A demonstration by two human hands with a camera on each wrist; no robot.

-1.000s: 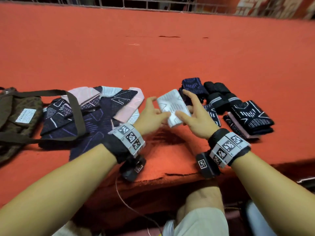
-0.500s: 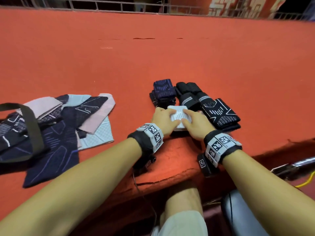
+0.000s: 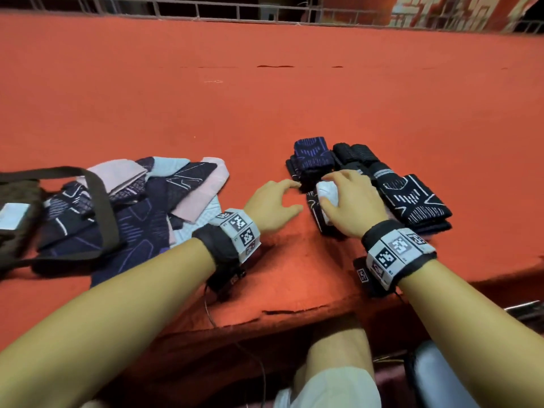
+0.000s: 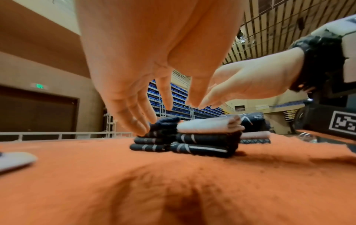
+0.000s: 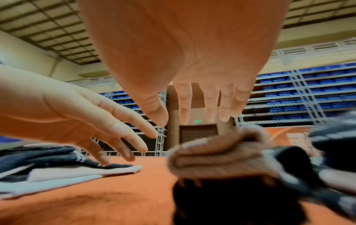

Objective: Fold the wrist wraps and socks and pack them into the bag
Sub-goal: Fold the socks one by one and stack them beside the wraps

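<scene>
Hands over the folded stack on the red desk (image 3: 265, 113)

The right hand (image 3: 350, 201) hovers with straight, spread fingers over a folded white sock (image 3: 327, 192) lying atop dark folded socks (image 4: 202, 146). The left hand (image 3: 270, 206), relaxed and holding nothing, sits just left of the stack. Unfolded socks (image 3: 153, 213) and the bag (image 3: 17, 213) lie further left.

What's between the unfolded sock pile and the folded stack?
The left hand over bare red cloth; nothing else between the sock pile and the folded stack, per the head view.
</scene>
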